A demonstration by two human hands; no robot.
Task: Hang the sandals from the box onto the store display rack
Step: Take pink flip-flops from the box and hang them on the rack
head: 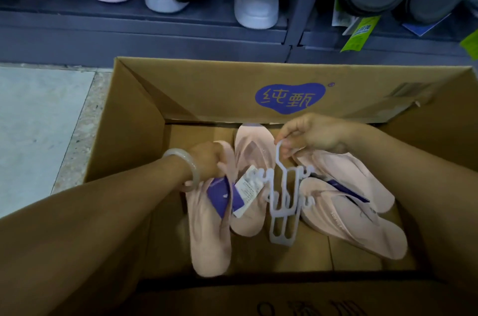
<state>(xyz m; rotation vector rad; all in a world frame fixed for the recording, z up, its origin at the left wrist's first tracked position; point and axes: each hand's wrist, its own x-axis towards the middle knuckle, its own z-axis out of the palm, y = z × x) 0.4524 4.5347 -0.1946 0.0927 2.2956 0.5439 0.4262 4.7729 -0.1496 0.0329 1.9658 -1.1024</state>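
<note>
Store floor, pale tile at left of frame; dark display rack (155,30) across the top with hanging footwear: lilac and pale blue slippers, green patterned soles, grey shoes upper right, green tags. Open cardboard box (134,119) fills centre and bottom. Inside: pale pink flip-flop sandals, thong straps, textured footbeds. One pair (212,232) lower centre-left with purple card and white printed tag (247,192), text too small to read. Second pair (354,222) right of centre, purple tag too, small lettering on the strap, not legible. Left hand (207,160), pale bangle (190,168) on wrist, fingers curled around the left pair's strap near the toe end. Right hand (307,134) just above the right pair, pinching the hook of a lavender plastic hanger (284,201); hanger dangles between the two pairs, over the box floor. Box inner flap: blue blob logo (291,98) with "纯甄". Black print on the near flap at bottom edge, cut off.
</note>
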